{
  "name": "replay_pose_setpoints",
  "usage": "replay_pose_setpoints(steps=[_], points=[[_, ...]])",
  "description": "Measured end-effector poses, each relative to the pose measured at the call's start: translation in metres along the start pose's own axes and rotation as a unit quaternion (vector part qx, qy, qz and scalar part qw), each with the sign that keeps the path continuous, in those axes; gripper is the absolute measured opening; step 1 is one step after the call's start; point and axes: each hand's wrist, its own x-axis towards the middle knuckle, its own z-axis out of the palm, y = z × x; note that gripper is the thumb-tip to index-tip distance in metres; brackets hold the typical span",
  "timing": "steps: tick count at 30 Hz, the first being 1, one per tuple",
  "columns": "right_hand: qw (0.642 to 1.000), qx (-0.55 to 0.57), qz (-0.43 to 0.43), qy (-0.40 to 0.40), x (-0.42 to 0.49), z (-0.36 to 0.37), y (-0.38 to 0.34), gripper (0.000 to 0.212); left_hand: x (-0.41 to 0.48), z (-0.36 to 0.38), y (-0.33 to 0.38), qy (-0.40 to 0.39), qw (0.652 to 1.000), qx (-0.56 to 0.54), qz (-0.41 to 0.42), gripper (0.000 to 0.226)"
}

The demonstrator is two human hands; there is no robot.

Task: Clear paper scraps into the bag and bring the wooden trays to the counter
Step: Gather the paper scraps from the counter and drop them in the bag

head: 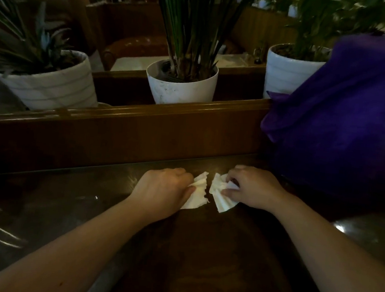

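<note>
Dim tabletop (44, 203), hands (164, 189) half-covering scraps (198, 192)

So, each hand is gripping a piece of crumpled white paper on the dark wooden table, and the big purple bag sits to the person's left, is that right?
Not quite: the head view shows the big purple bag on the person's right. The rest holds: the left hand and right hand each grip crumpled white paper on the dark wooden table.

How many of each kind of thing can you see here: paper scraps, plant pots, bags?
Paper scraps: 2, left, right
White plant pots: 3, left, middle, right
Purple bag: 1
Total: 6
</note>
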Motion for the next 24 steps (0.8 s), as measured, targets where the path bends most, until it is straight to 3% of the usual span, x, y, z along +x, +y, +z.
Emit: replay_pose_setpoints(steps=[5, 9, 13, 24], points=[[0.999, 0.015, -0.021, 0.018, -0.001, 0.006, 0.004, 0.021, -0.002, 0.002, 0.009, 0.007, 0.999, -0.014, -0.029, 0.029], [0.999, 0.016, -0.032, 0.025, -0.008, 0.005, 0.005, 0.02, -0.011, 0.007, 0.016, 0.034, 0.998, -0.021, -0.04, 0.04], [0.999, 0.039, -0.007, 0.022, -0.034, -0.005, -0.001, 0.017, -0.027, 0.003, 0.027, 0.03, 0.998, -0.037, -0.041, 0.029], [0.985, 0.078, 0.068, 0.14, -0.191, 0.002, -0.044, 0.012, -0.1, -0.015, 0.082, 0.055, 0.994, -0.07, 0.061, 0.031]])
